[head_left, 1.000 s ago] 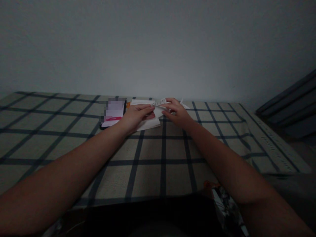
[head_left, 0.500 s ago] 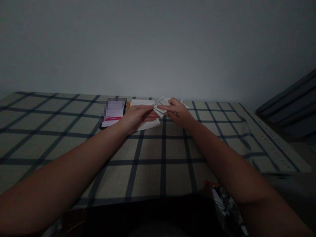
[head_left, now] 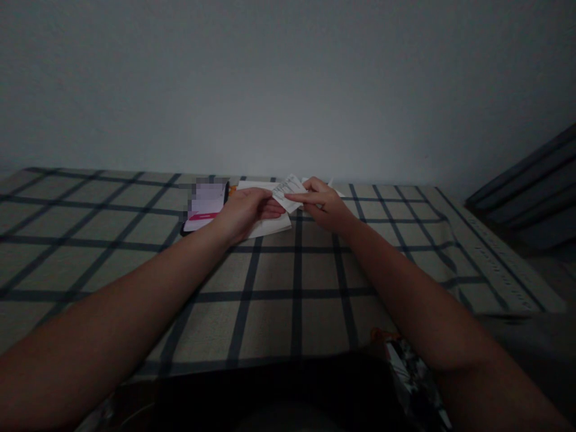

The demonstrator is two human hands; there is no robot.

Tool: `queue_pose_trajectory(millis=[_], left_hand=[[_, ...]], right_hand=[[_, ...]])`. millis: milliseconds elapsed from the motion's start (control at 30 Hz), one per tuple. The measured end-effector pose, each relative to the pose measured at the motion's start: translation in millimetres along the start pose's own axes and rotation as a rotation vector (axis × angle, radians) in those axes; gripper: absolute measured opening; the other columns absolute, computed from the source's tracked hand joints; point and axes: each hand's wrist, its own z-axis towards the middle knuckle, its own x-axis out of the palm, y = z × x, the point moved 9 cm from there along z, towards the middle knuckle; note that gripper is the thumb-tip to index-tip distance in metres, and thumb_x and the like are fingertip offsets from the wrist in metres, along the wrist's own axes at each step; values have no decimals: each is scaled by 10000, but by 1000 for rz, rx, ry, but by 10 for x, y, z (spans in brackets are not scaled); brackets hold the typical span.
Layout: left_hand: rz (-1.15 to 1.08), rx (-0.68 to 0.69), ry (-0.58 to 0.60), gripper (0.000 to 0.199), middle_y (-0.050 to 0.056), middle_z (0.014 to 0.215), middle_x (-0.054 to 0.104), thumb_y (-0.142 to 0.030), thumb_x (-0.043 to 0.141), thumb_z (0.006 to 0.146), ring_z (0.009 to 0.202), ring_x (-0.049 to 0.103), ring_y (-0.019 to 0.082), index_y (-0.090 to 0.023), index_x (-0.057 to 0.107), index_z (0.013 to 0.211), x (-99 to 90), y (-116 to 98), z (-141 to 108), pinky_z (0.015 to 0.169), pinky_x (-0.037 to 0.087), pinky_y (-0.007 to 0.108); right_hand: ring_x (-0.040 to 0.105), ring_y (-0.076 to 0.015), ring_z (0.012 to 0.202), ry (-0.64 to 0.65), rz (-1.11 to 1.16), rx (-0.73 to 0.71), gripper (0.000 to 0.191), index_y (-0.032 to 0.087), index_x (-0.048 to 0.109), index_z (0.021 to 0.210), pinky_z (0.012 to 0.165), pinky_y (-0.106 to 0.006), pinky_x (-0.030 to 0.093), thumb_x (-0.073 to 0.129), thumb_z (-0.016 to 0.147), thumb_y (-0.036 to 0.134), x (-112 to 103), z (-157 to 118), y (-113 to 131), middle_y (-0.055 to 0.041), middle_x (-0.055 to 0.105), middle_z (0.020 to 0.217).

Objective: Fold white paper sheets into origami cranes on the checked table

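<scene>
A small piece of white paper with dark printed or written lines (head_left: 289, 191) is held up between my two hands, above the table. My left hand (head_left: 246, 210) is closed on its left edge, thumb on top and the other fingers beneath. My right hand (head_left: 323, 204) grips its right side, with the index finger stretched across the paper's face. Under and behind my left hand lies a white pad or stack of sheets (head_left: 273, 225), partly covered by the hand. More white paper shows behind my right hand, mostly hidden.
A phone (head_left: 204, 210) with a lit, partly blurred screen lies left of my left hand. A small orange thing (head_left: 232, 191) is beside it. The checked tablecloth (head_left: 274, 288) reaches back to a plain wall (head_left: 288, 90). Dark folded fabric (head_left: 535, 186) hangs at the right.
The paper has turned slightly and shows a flatter, wider face. My left hand has shifted a little left; my right hand has barely moved.
</scene>
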Motion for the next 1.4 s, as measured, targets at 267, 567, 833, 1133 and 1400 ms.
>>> queue_pose_trajectory(millis=[267,567,833,1133,1400], left_hand=[[117,0,22,213,78,714,728,-273,805,704,620,678,122,-96,702,760,-2,3,-36,680,571,234],[209,144,-53,256,64,731,726,-366,800,723,682,686,152,-131,702,754,-85,-117,-37,725,579,283],[234,117,76,230,36,725,721,-319,814,680,618,669,132,-133,699,753,15,-50,-22,626,564,252],[291,-3,139,271,89,798,756,-365,831,689,670,680,145,-131,765,809,33,108,-23,630,541,235],[7,-145,160,121,87,912,754,-187,774,742,712,676,118,-133,762,850,72,142,-28,602,539,187]], right_hand=[[536,-154,858,-55,120,68,370,256,755,1122,794,-342,484,479,901,149,-29,-12,-50,-41,549,921],[612,-124,690,-173,620,586,544,231,585,1354,666,-278,557,597,877,494,87,-139,-493,-23,675,865],[641,-122,702,-95,673,613,348,160,695,867,686,-272,560,742,772,491,203,-135,-465,-35,706,803],[622,-115,649,-49,748,662,396,150,684,779,640,-251,530,712,782,545,254,-134,-399,-25,683,714],[642,-104,697,-85,897,637,317,167,733,934,699,-251,548,774,750,422,251,-159,-469,-17,712,806]])
